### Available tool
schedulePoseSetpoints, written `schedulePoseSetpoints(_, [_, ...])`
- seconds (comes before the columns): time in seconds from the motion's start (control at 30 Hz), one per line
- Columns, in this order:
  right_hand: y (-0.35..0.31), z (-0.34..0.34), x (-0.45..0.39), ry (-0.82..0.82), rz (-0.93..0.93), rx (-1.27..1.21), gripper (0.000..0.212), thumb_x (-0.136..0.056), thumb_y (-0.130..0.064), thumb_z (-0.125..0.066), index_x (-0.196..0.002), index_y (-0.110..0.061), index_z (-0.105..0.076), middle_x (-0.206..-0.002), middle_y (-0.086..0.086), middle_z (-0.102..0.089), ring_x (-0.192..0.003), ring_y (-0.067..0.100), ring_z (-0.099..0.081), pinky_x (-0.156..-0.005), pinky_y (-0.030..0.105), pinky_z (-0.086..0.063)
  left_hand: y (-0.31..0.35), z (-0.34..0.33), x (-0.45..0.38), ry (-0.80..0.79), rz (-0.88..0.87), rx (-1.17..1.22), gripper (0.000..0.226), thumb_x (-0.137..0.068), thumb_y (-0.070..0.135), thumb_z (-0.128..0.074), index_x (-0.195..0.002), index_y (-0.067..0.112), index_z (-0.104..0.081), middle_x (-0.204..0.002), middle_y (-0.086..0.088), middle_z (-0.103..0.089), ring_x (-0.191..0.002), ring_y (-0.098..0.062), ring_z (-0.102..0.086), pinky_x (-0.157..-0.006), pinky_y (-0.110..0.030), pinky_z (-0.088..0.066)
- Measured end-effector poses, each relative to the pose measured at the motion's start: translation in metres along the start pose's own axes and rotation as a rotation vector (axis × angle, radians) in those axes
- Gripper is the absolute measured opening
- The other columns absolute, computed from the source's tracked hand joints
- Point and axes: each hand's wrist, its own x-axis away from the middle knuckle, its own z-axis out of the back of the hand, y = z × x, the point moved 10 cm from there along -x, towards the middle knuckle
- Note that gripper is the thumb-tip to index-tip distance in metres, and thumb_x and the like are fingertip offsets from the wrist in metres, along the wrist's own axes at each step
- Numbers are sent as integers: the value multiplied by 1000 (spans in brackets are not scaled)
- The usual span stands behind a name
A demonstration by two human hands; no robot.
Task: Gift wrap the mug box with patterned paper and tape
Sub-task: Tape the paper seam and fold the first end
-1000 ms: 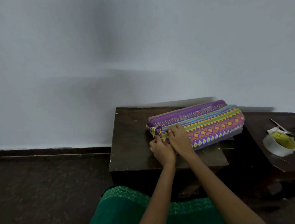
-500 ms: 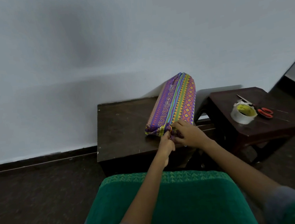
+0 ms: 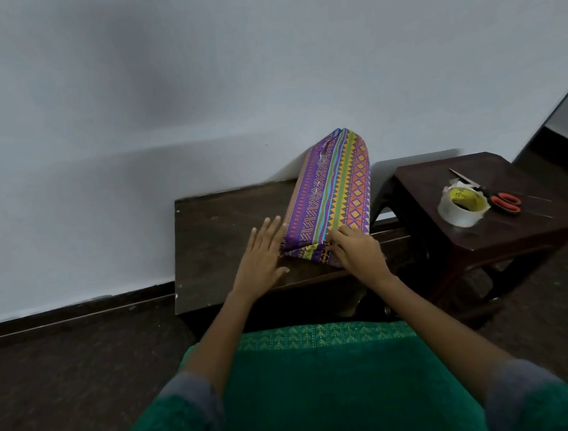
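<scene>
— Mug box [image 3: 330, 194]: where does it sit?

— Near the middle of the frame, on my dark tabletop [image 3: 215, 227], already covered in patterned paper [image 3: 352, 189] with purple, green, yellow and orange bands. It runs lengthwise away from me, its far end toward the pale wall [image 3: 196, 69].

— And your left hand [image 3: 262, 254]?

— Flat, fingers straight and spread, lying along the lower left side of the box with the palm over the tabletop. That grip holds nothing.

— The right hand [image 3: 358, 250]?

— Its fingers are bent down over the folded paper at the near end, pressing the flap against the box. Whether a fingertip pinches the fold I cannot tell.

— Anything else?

— At the right of the frame stands a smaller dark side table [image 3: 515, 231], apart from the box. On it lies a tape roll [image 3: 462, 206], and touching it, red-handled scissors [image 3: 498, 198]. My green garment [image 3: 323, 389] fills the bottom of the frame.
</scene>
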Motion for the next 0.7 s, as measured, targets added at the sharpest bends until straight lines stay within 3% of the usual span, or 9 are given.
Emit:
schedulePoseSetpoints(0.1, [-1, -2, 2, 19, 56, 50, 12, -83, -24, -60, -90, -15, -57, -84, 3, -60, -71, 25, -62, -46, 29, -45, 6, -23, -14, -232, -227, -160, 111, -73, 40, -73, -146, 15, 6, -153, -3, 7, -141, -21, 9, -113, -41, 10])
schedulePoseSetpoints(0.17, [1, -3, 4, 25, 82, 43, 23, -87, -33, -43, -91, -16, -57, -88, 3, -61, -76, 24, -62, -49, 28, -46, 14, -31, -25, -275, -309, -198, 103, -80, 42, -67, -146, 17, 8, -154, -2, 9, -141, -18, 14, -111, -36, 15])
schedulePoseSetpoints(0.4, [19, 1, 4, 38, 143, 9, 31, -90, -37, -38, -96, -13, -57, -93, 7, -62, -80, 28, -64, -48, 32, -51, 31, -30, -38, -196, -321, -86, 71, -91, 32, -56, -149, 12, -18, -155, -10, -22, -144, -22, -15, -114, -30, -2])
schedulePoseSetpoints(0.57, [19, 6, 4, 65, 164, 18, 33, -89, -38, -40, -95, -13, -60, -92, 8, -65, -78, 26, -66, -45, 31, -52, 32, -24, -38, -169, -352, -53, 69, -83, 24, -69, -141, 6, -37, -144, -15, -43, -135, -29, -38, -109, -38, -25])
schedulePoseSetpoints(0.63, [18, 5, 6, 64, 164, 16, 33, -89, -38, -39, -95, -13, -60, -93, 7, -64, -78, 26, -66, -46, 30, -51, 32, -20, -38, -170, -349, -40, 66, -85, 22, -67, -141, 6, -38, -144, -14, -43, -135, -28, -38, -108, -37, -28])
schedulePoseSetpoints(0.7, [18, 6, 6, 72, 154, 19, 35, -89, -38, -39, -95, -11, -61, -94, 8, -65, -79, 26, -66, -48, 29, -51, 32, -17, -40, -175, -325, -12, 61, -92, 24, -57, -145, 9, -30, -150, -10, -34, -140, -24, -28, -112, -31, -20])
